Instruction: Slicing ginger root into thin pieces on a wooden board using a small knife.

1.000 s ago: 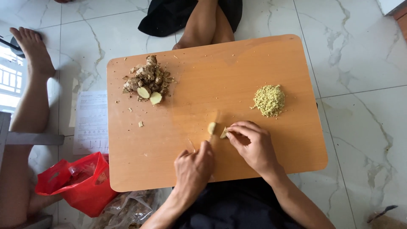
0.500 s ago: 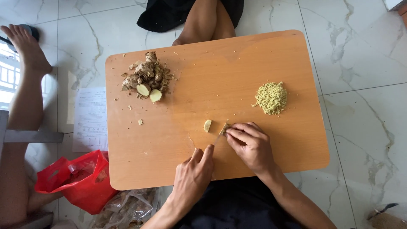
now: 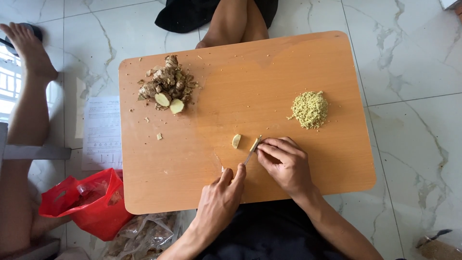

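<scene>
On wooden board (image 3: pixel 250 77): right hand (image 3: pixel 285 166) pinching ginger slice (image 3: pixel 253 143) steady, left hand (image 3: pixel 219 204) closing round knife (image 3: pixel 250 153), cutting toward minced pile (image 3: pixel 310 110); spare piece (image 3: pixel 236 140) waiting beside.

Right hand (image 3: pixel 288 164) steadies ginger slice (image 3: pixel 253 143) against knife (image 3: pixel 249 155).

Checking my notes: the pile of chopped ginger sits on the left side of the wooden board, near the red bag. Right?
Not quite. The head view shows the chopped ginger pile on the board's right side, far from the red bag; whole ginger roots lie on the left.
</scene>
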